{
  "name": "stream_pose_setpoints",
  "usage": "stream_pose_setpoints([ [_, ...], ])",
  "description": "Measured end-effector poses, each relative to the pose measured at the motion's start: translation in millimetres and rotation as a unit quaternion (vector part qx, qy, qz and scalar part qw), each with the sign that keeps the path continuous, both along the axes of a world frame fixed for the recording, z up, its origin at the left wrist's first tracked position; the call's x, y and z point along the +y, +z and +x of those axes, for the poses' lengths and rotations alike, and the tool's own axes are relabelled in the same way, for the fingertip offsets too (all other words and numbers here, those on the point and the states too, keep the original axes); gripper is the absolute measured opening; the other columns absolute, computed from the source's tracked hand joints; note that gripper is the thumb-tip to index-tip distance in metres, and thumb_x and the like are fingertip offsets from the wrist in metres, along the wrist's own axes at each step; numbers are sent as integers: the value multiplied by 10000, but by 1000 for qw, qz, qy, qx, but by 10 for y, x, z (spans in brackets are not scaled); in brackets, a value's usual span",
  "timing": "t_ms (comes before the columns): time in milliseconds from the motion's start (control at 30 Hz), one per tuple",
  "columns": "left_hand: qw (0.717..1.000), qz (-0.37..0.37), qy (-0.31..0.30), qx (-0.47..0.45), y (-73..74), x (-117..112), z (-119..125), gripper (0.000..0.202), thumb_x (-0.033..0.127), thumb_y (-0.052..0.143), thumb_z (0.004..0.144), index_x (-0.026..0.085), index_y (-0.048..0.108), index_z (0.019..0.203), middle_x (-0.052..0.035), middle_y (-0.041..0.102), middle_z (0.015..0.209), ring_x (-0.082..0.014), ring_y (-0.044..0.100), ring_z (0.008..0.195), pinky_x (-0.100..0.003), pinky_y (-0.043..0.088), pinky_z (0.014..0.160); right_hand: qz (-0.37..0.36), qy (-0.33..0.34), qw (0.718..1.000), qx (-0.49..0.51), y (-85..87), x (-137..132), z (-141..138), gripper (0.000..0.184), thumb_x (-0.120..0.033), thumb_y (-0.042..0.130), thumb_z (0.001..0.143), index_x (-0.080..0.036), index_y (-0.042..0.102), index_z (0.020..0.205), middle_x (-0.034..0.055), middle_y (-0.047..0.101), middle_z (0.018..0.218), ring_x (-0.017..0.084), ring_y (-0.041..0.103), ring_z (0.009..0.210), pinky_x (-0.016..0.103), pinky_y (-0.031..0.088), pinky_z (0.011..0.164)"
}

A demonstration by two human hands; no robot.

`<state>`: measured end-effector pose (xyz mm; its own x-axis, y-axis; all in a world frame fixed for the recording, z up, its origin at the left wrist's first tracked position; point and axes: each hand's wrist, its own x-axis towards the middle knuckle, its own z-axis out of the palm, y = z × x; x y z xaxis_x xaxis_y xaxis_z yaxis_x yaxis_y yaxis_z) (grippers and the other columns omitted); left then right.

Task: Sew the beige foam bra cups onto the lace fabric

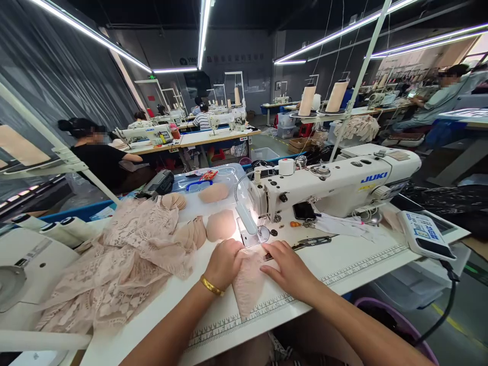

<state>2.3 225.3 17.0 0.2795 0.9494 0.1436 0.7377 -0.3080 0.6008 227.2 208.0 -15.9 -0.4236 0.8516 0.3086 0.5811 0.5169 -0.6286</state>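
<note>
A pale pink-beige fabric piece (249, 290) lies at the front of the white sewing machine (316, 178), its upper edge near the lit needle area and its point hanging toward the table's front edge. On its left side, my left hand (224, 262) is closed, thumb against curled fingers, gripping the cloth. My right hand (287, 267) rests at the right edge of the piece with fingers and thumb apart, touching it near the needle. The presser foot is partly hidden behind a lamp arm (247, 218). Beige cup-shaped pieces (221, 226) lie just beyond my left hand.
A heap of beige lace (129, 254) covers the table's left side. Dark thread snips (312, 242) lie right of the needle. A printed ruler (343, 272) runs along the front edge. A control box (425, 234) stands at right. Another person (95, 157) sits at far left.
</note>
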Motion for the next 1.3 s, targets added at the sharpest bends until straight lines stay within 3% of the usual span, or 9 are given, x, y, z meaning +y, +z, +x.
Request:
stream_pose_setpoints([
  [133,993,-52,12,-108,205,-157,-76,279,413,483,972,212,657,889,-33,678,850,-208,612,792,-303,480,706,-153,11,974,168,-8,53,-98,416,-446,657,955,-221,577,1296,79,677,1097,265,616,1046,420,507,927],
  [233,928,-175,61,-324,365,-392,-116,389,573,647,890,193,623,811,-11,624,785,-168,548,702,-253,435,621,-251,33,922,295,74,38,-128,322,-523,609,976,-212,599,1057,-13,598,809,181,573,779,303,458,736],
  [367,826,-254,115,-490,450,-643,-27,476,502,901,655,174,558,696,-78,688,1011,-187,598,815,-256,472,671,-243,51,917,313,254,-67,-169,341,-545,606,981,-218,589,886,-38,502,742,155,473,708,277,377,674],
  [533,792,-206,152,-555,269,-807,143,542,540,900,649,195,488,717,52,497,681,-94,416,592,-209,372,568,-171,52,932,316,337,-172,-236,351,-532,588,999,-222,626,839,19,594,900,204,544,884,319,421,824],
  [633,853,-209,105,-466,155,-751,90,571,635,810,734,217,422,733,74,414,647,-99,393,588,-209,349,559,-244,30,899,362,213,-109,-276,390,-577,546,1011,-231,562,832,-21,560,746,178,523,729,310,420,755],
  [767,986,-51,100,-122,195,-417,-315,376,585,562,936,211,556,900,-23,623,835,-189,601,774,-287,501,698,-300,33,908,291,-26,81,-324,419,-624,541,982,-236,509,826,-72,454,606,154,448,589,288,358,639],
  [900,972,65,223,30,287,-17,-865,276,291,582,894,167,600,1140,-194,602,1361,-343,509,1329,-485,379,1122,-299,50,914,269,-125,176,-337,413,-629,520,976,-241,500,835,-65,446,660,173,522,638,307,405,671],
  [1133,936,97,312,130,217,205,-1249,199,152,543,829,192,659,987,-124,750,979,-305,694,984,-413,497,919,-302,59,906,290,-59,153,-330,426,-638,526,981,-240,507,832,-48,492,700,179,531,673,324,459,701],
  [1300,910,187,355,98,498,155,-1224,219,268,473,926,176,656,1003,-168,729,1100,-336,657,1098,-453,471,985,-312,75,886,336,-28,220,-314,449,-656,598,948,-220,569,848,3,666,802,175,560,692,317,456,705],
])
